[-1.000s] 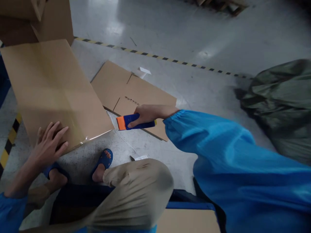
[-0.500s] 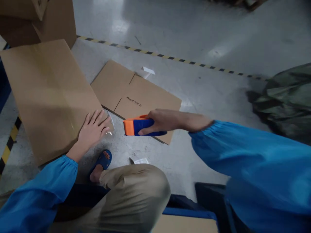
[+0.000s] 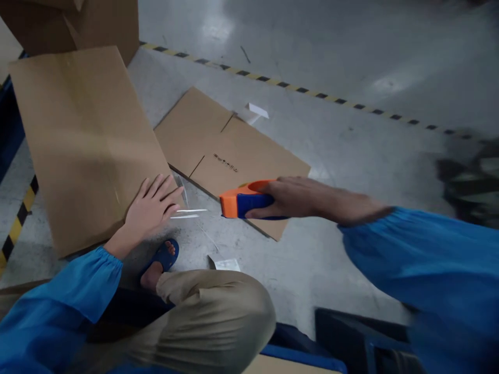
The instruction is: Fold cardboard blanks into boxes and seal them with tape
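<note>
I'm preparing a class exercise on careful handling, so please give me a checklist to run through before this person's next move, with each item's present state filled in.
1. Left hand spread on the large carton: ok.
2. Right hand gripping the tape dispenser: ok.
3. Tape dispenser apart from the left hand: ok, a gap shows.
4. Clear strip unbroken up to the tape dispenser: cannot tell, only glints show.
5. Floor free of scraps: not ok, a white scrap lies near the blue sandal.
</note>
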`<action>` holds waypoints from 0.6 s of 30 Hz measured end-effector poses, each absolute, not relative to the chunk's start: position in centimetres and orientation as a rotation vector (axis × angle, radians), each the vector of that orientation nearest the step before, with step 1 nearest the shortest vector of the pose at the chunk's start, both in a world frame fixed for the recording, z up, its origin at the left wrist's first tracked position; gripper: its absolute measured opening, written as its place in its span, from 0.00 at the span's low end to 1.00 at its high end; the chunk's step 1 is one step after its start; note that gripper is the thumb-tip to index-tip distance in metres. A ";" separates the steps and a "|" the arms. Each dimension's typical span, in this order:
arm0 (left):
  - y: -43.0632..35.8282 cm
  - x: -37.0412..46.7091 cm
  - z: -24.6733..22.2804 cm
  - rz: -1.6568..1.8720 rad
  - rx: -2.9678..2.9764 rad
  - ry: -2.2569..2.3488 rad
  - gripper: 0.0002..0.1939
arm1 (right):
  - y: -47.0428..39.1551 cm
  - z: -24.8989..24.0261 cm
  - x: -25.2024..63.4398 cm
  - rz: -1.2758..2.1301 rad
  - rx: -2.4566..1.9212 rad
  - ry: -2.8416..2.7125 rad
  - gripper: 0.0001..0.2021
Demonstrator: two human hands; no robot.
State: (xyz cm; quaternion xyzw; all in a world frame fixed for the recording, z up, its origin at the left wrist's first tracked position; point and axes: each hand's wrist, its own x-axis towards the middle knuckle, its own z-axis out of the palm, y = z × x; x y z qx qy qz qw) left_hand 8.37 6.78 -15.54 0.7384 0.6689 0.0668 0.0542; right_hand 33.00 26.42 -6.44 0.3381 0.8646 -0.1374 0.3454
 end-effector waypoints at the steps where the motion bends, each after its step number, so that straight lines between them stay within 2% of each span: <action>1: 6.9 8.4 -15.4 0.191 2.236 2.032 0.24 | 26.5 -7.0 32.6 -0.342 0.874 2.263 0.33; 4: 7.3 8.4 -15.2 0.169 2.224 2.041 0.24 | 27.3 -8.6 31.4 -0.318 0.869 2.287 0.29; 18: 8.3 8.7 -15.1 0.103 2.195 2.059 0.26 | 25.3 -14.8 25.6 -0.411 0.731 2.429 0.28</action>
